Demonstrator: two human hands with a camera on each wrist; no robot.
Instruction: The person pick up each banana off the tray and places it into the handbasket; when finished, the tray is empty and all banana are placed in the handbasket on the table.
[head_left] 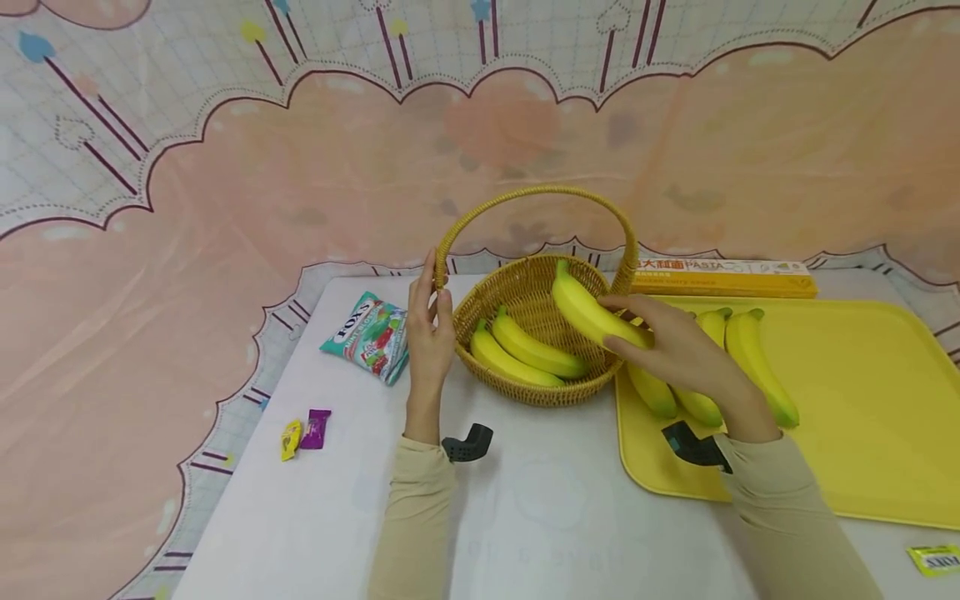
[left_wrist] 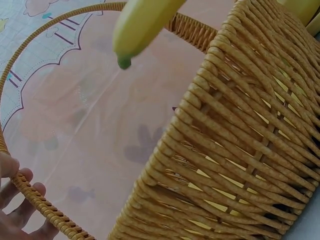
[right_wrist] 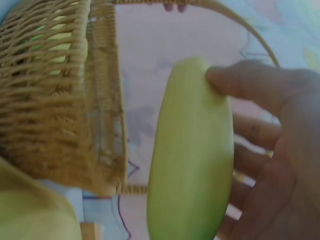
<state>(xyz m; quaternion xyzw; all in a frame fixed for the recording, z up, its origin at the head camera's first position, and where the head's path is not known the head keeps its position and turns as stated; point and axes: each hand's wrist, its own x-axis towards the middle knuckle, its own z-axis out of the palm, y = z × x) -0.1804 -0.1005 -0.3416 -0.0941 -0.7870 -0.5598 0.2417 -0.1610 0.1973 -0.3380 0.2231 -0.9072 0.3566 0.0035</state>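
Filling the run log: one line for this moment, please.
left hand: grips woven wicker basket handle | right hand: holds yellow banana over basket | inside: two bananas

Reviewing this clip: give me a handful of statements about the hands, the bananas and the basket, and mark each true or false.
1. The right hand holds a banana over the basket. True.
2. The left hand rests flat on the table. False: it grips the basket handle at its left end.
3. Two bananas lie in the basket. True.
4. The tray holds no bananas. False: three bananas lie on it, partly behind the right hand.
5. The candy bag lies on the tray. False: it lies on the table, left of the basket.
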